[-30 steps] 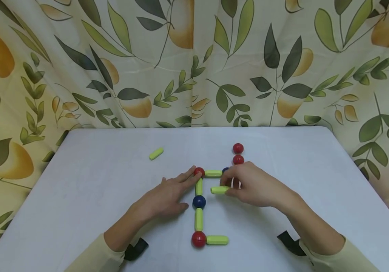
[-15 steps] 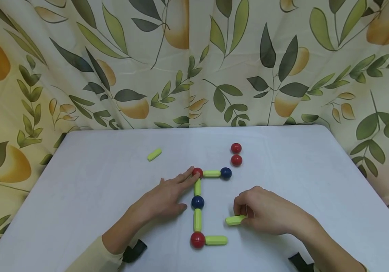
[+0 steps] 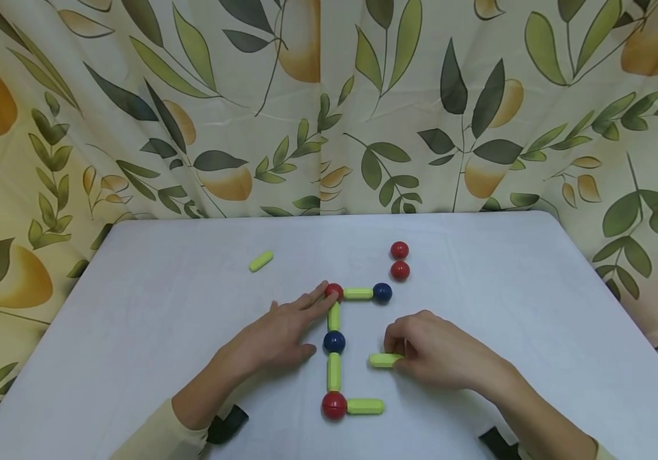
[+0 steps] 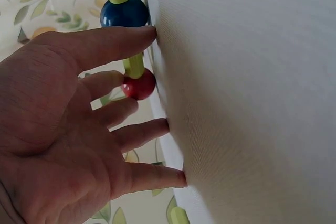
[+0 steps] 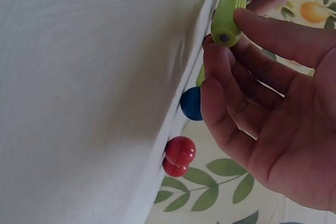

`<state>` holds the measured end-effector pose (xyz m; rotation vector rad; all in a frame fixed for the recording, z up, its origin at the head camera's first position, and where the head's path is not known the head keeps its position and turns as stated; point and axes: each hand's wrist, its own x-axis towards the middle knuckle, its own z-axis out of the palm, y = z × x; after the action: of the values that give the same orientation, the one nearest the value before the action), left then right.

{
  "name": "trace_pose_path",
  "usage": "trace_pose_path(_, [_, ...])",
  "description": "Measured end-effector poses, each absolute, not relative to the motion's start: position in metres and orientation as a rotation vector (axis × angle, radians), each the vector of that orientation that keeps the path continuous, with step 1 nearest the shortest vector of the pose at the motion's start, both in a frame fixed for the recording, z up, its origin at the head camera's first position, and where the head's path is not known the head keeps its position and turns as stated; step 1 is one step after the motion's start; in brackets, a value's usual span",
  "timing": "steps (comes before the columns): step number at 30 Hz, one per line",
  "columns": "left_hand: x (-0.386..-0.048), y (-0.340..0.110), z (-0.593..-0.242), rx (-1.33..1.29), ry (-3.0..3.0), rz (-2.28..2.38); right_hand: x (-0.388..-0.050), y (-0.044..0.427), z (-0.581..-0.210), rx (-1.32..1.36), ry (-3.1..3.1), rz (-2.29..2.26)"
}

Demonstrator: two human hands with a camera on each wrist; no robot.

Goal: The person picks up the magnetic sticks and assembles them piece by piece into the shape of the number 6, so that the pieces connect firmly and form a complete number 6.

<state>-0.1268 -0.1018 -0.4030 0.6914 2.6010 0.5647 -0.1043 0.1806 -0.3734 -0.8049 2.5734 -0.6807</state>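
My left hand point(image 3: 280, 332) lies spread on the table, its fingertips touching the upper red ball point(image 3: 334, 292). From that ball a green rod point(image 3: 358, 293) runs right to a blue ball point(image 3: 382, 292), and another rod runs down to the middle blue ball point(image 3: 334, 342). Below it, a rod point(image 3: 334, 372) joins the lower red ball point(image 3: 334, 406), which has a rod point(image 3: 366, 406) on its right. My right hand point(image 3: 444, 351) pinches a loose green rod point(image 3: 383, 361) between thumb and fingers, right of the middle blue ball and apart from it; the right wrist view shows this rod's end point(image 5: 224, 36).
Two red balls point(image 3: 400, 250) sit together at the back, right of centre. One green rod point(image 3: 261, 261) lies alone at the back left. The white table point(image 3: 151, 287) reaches a patterned curtain point(image 3: 283, 147) behind it.
My right hand has come away from the right-hand blue ball toward the front with the rod, then shifted slightly left and back. My left hand stays in place.
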Motion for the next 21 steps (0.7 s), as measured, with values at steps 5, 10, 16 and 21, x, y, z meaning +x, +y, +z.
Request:
trace_pose_path(5, [-0.127, -0.102, -0.403, 0.685, 2.602, 0.563, -0.109, 0.175, -0.377, -0.782, 2.595, -0.673])
trace_pose_path(10, [-0.127, -0.102, -0.404, 0.674, 2.599, 0.569, -0.113, 0.168, -0.377, -0.827, 2.607, -0.681])
trace_pose_path(16, [-0.126, -0.102, -0.403, 0.687, 2.601, 0.574, -0.115, 0.16, -0.378, -0.811, 2.64, -0.634])
trace_pose_path(21, [-0.126, -0.102, -0.402, 0.7, 2.606, 0.575, -0.116, 0.154, -0.379, -0.744, 2.658, -0.583])
